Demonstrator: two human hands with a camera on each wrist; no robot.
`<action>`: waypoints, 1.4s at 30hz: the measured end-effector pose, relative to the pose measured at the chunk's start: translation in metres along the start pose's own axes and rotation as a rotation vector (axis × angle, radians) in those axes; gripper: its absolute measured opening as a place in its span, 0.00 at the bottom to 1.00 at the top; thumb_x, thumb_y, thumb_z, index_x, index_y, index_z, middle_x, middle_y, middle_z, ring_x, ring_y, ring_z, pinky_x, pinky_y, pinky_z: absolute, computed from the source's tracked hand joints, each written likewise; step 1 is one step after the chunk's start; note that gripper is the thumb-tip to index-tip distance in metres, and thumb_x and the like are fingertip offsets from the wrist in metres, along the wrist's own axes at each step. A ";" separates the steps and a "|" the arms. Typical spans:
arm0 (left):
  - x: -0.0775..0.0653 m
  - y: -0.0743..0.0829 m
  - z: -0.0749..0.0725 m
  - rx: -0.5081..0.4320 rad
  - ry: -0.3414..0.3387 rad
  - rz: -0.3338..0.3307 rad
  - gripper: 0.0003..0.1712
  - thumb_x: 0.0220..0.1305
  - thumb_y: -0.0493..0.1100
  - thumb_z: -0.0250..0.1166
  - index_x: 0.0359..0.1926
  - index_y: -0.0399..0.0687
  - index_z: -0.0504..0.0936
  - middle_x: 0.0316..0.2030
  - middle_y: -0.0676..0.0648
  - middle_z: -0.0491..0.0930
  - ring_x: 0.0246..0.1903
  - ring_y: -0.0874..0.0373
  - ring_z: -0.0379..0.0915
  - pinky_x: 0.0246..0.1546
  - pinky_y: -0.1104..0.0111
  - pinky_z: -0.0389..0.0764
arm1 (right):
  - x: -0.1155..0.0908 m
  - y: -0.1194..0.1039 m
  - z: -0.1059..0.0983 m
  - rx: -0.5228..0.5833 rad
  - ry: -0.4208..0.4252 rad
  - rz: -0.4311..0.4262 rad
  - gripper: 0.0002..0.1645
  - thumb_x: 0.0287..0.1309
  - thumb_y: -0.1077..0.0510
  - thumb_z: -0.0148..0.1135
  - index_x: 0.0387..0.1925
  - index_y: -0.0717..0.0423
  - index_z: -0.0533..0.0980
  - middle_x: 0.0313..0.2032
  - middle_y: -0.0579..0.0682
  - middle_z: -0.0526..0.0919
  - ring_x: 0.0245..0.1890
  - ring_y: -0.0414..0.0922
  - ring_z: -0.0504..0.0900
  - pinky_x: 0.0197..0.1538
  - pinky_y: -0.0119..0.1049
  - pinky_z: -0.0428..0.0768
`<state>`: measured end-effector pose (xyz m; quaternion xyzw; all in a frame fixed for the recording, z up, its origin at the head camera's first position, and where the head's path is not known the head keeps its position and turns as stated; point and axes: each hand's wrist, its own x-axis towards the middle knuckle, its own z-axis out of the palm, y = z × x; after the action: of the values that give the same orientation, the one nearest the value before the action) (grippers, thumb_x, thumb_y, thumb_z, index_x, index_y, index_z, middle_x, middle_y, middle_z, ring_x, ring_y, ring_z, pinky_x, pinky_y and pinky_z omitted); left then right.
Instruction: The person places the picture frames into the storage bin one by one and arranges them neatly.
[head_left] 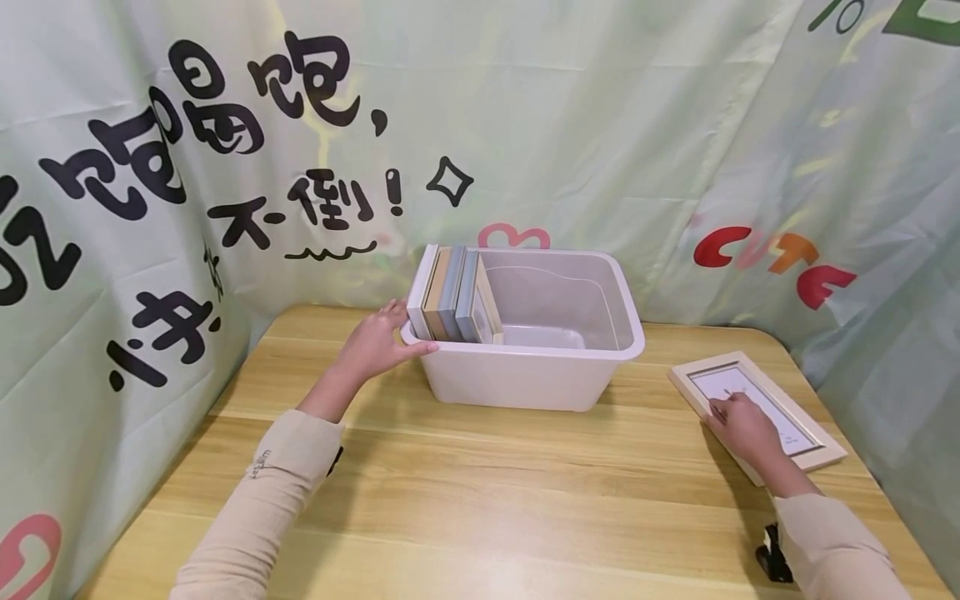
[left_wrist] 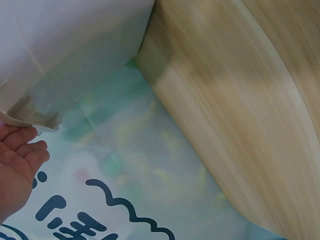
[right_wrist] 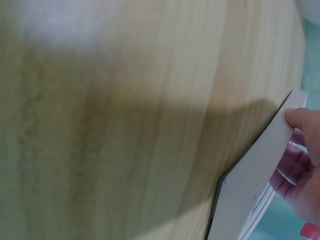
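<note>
A pale pinkish-white plastic bin (head_left: 517, 379) stands at the back of the table. My left hand (head_left: 375, 340) grips its left rim, thumb along the front edge; in the left wrist view, that hand's fingers (left_wrist: 35, 147) curl at the rim. Several picture frames (head_left: 453, 296) stand upright side by side in the bin's left end. At the right, a light wood-coloured picture frame (head_left: 795, 408) lies face up. My right hand (head_left: 746, 425) reaches over its near left border. In the right wrist view, the thumb (right_wrist: 296, 116) presses the frame's side edge (right_wrist: 260, 172), with fingers over the face.
The wooden table (head_left: 480, 492) spreads in front of the bin. Behind and beside it hangs a pale green printed cloth (head_left: 585, 125) with lettering, close to the bin's back.
</note>
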<state>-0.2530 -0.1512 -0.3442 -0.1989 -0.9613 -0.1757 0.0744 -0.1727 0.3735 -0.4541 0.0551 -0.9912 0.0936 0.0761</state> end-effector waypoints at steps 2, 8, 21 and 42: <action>0.000 0.000 0.000 -0.002 0.000 0.000 0.49 0.52 0.64 0.63 0.60 0.28 0.67 0.65 0.30 0.60 0.66 0.36 0.54 0.64 0.48 0.62 | -0.002 -0.001 0.000 -0.001 -0.002 -0.004 0.18 0.52 0.61 0.60 0.40 0.75 0.77 0.34 0.72 0.75 0.37 0.67 0.75 0.38 0.58 0.75; 0.000 0.000 -0.001 -0.001 0.004 0.008 0.48 0.52 0.64 0.63 0.60 0.28 0.67 0.64 0.31 0.61 0.66 0.37 0.55 0.64 0.49 0.62 | -0.008 -0.001 0.000 0.025 0.000 -0.013 0.20 0.51 0.62 0.62 0.43 0.76 0.76 0.37 0.74 0.75 0.39 0.68 0.75 0.39 0.58 0.75; -0.002 -0.002 0.001 -0.011 0.013 0.017 0.48 0.52 0.64 0.63 0.60 0.27 0.68 0.64 0.30 0.62 0.65 0.36 0.55 0.63 0.48 0.62 | -0.021 0.000 0.001 0.072 0.020 -0.058 0.20 0.48 0.64 0.65 0.42 0.75 0.77 0.29 0.62 0.75 0.27 0.55 0.75 0.29 0.49 0.74; -0.001 -0.001 0.001 -0.008 0.010 0.022 0.49 0.53 0.65 0.62 0.59 0.26 0.68 0.64 0.29 0.61 0.65 0.36 0.56 0.63 0.48 0.63 | -0.027 -0.005 -0.003 0.023 0.022 -0.085 0.24 0.47 0.59 0.68 0.44 0.71 0.77 0.30 0.60 0.76 0.26 0.51 0.75 0.25 0.45 0.73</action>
<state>-0.2524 -0.1522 -0.3459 -0.2086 -0.9580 -0.1797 0.0805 -0.1456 0.3715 -0.4548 0.0969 -0.9859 0.1025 0.0900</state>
